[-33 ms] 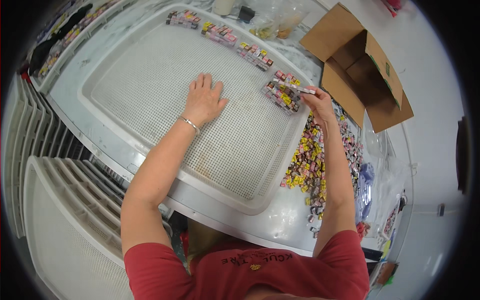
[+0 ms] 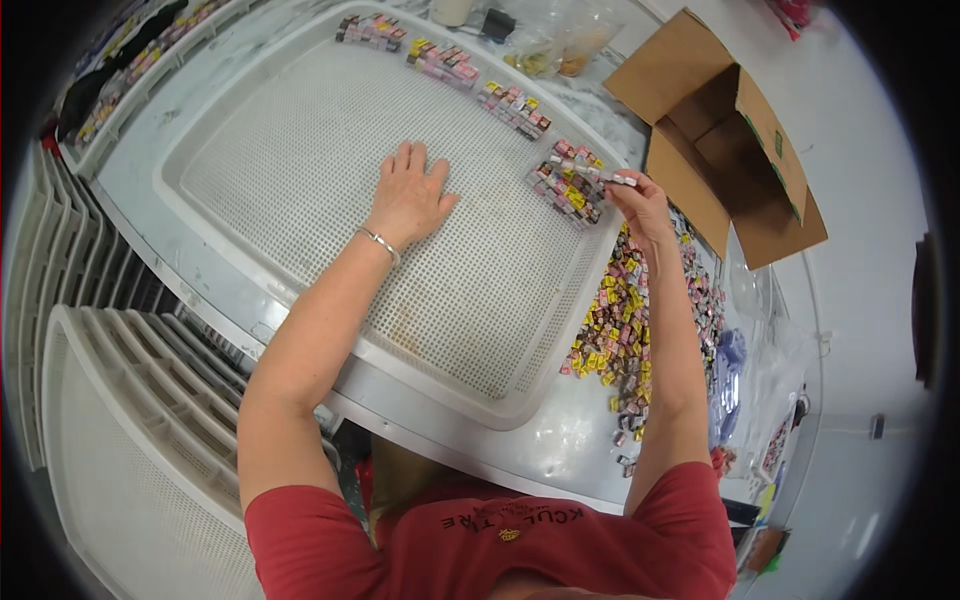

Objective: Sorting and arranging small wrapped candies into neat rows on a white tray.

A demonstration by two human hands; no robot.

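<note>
A large white mesh tray [image 2: 290, 140] lies before me on the table. My left hand [image 2: 412, 200] rests palm down on the mesh, fingers spread, holding nothing. Over the tray's right end, my right hand [image 2: 643, 207] pinches one end of a thin, pale row of small wrapped pieces [image 2: 592, 173]; whether they are joined is too small to tell. Right under that row sits a block of stacked wrapped pieces [image 2: 566, 195] in pink, yellow, brown and grey. Three similar blocks line the far rim: one at far left [image 2: 370, 33], one in the middle [image 2: 443, 63], one nearer [image 2: 514, 108].
Loose wrapped pieces [image 2: 612, 310] are heaped right of the tray, partly behind my right forearm. An open cardboard box [image 2: 690, 60] stands beyond them. Clear bags [image 2: 560, 45] lie at the back. White trays [image 2: 130, 390] are stacked at lower left; another filled tray [image 2: 150, 110] sits at far left.
</note>
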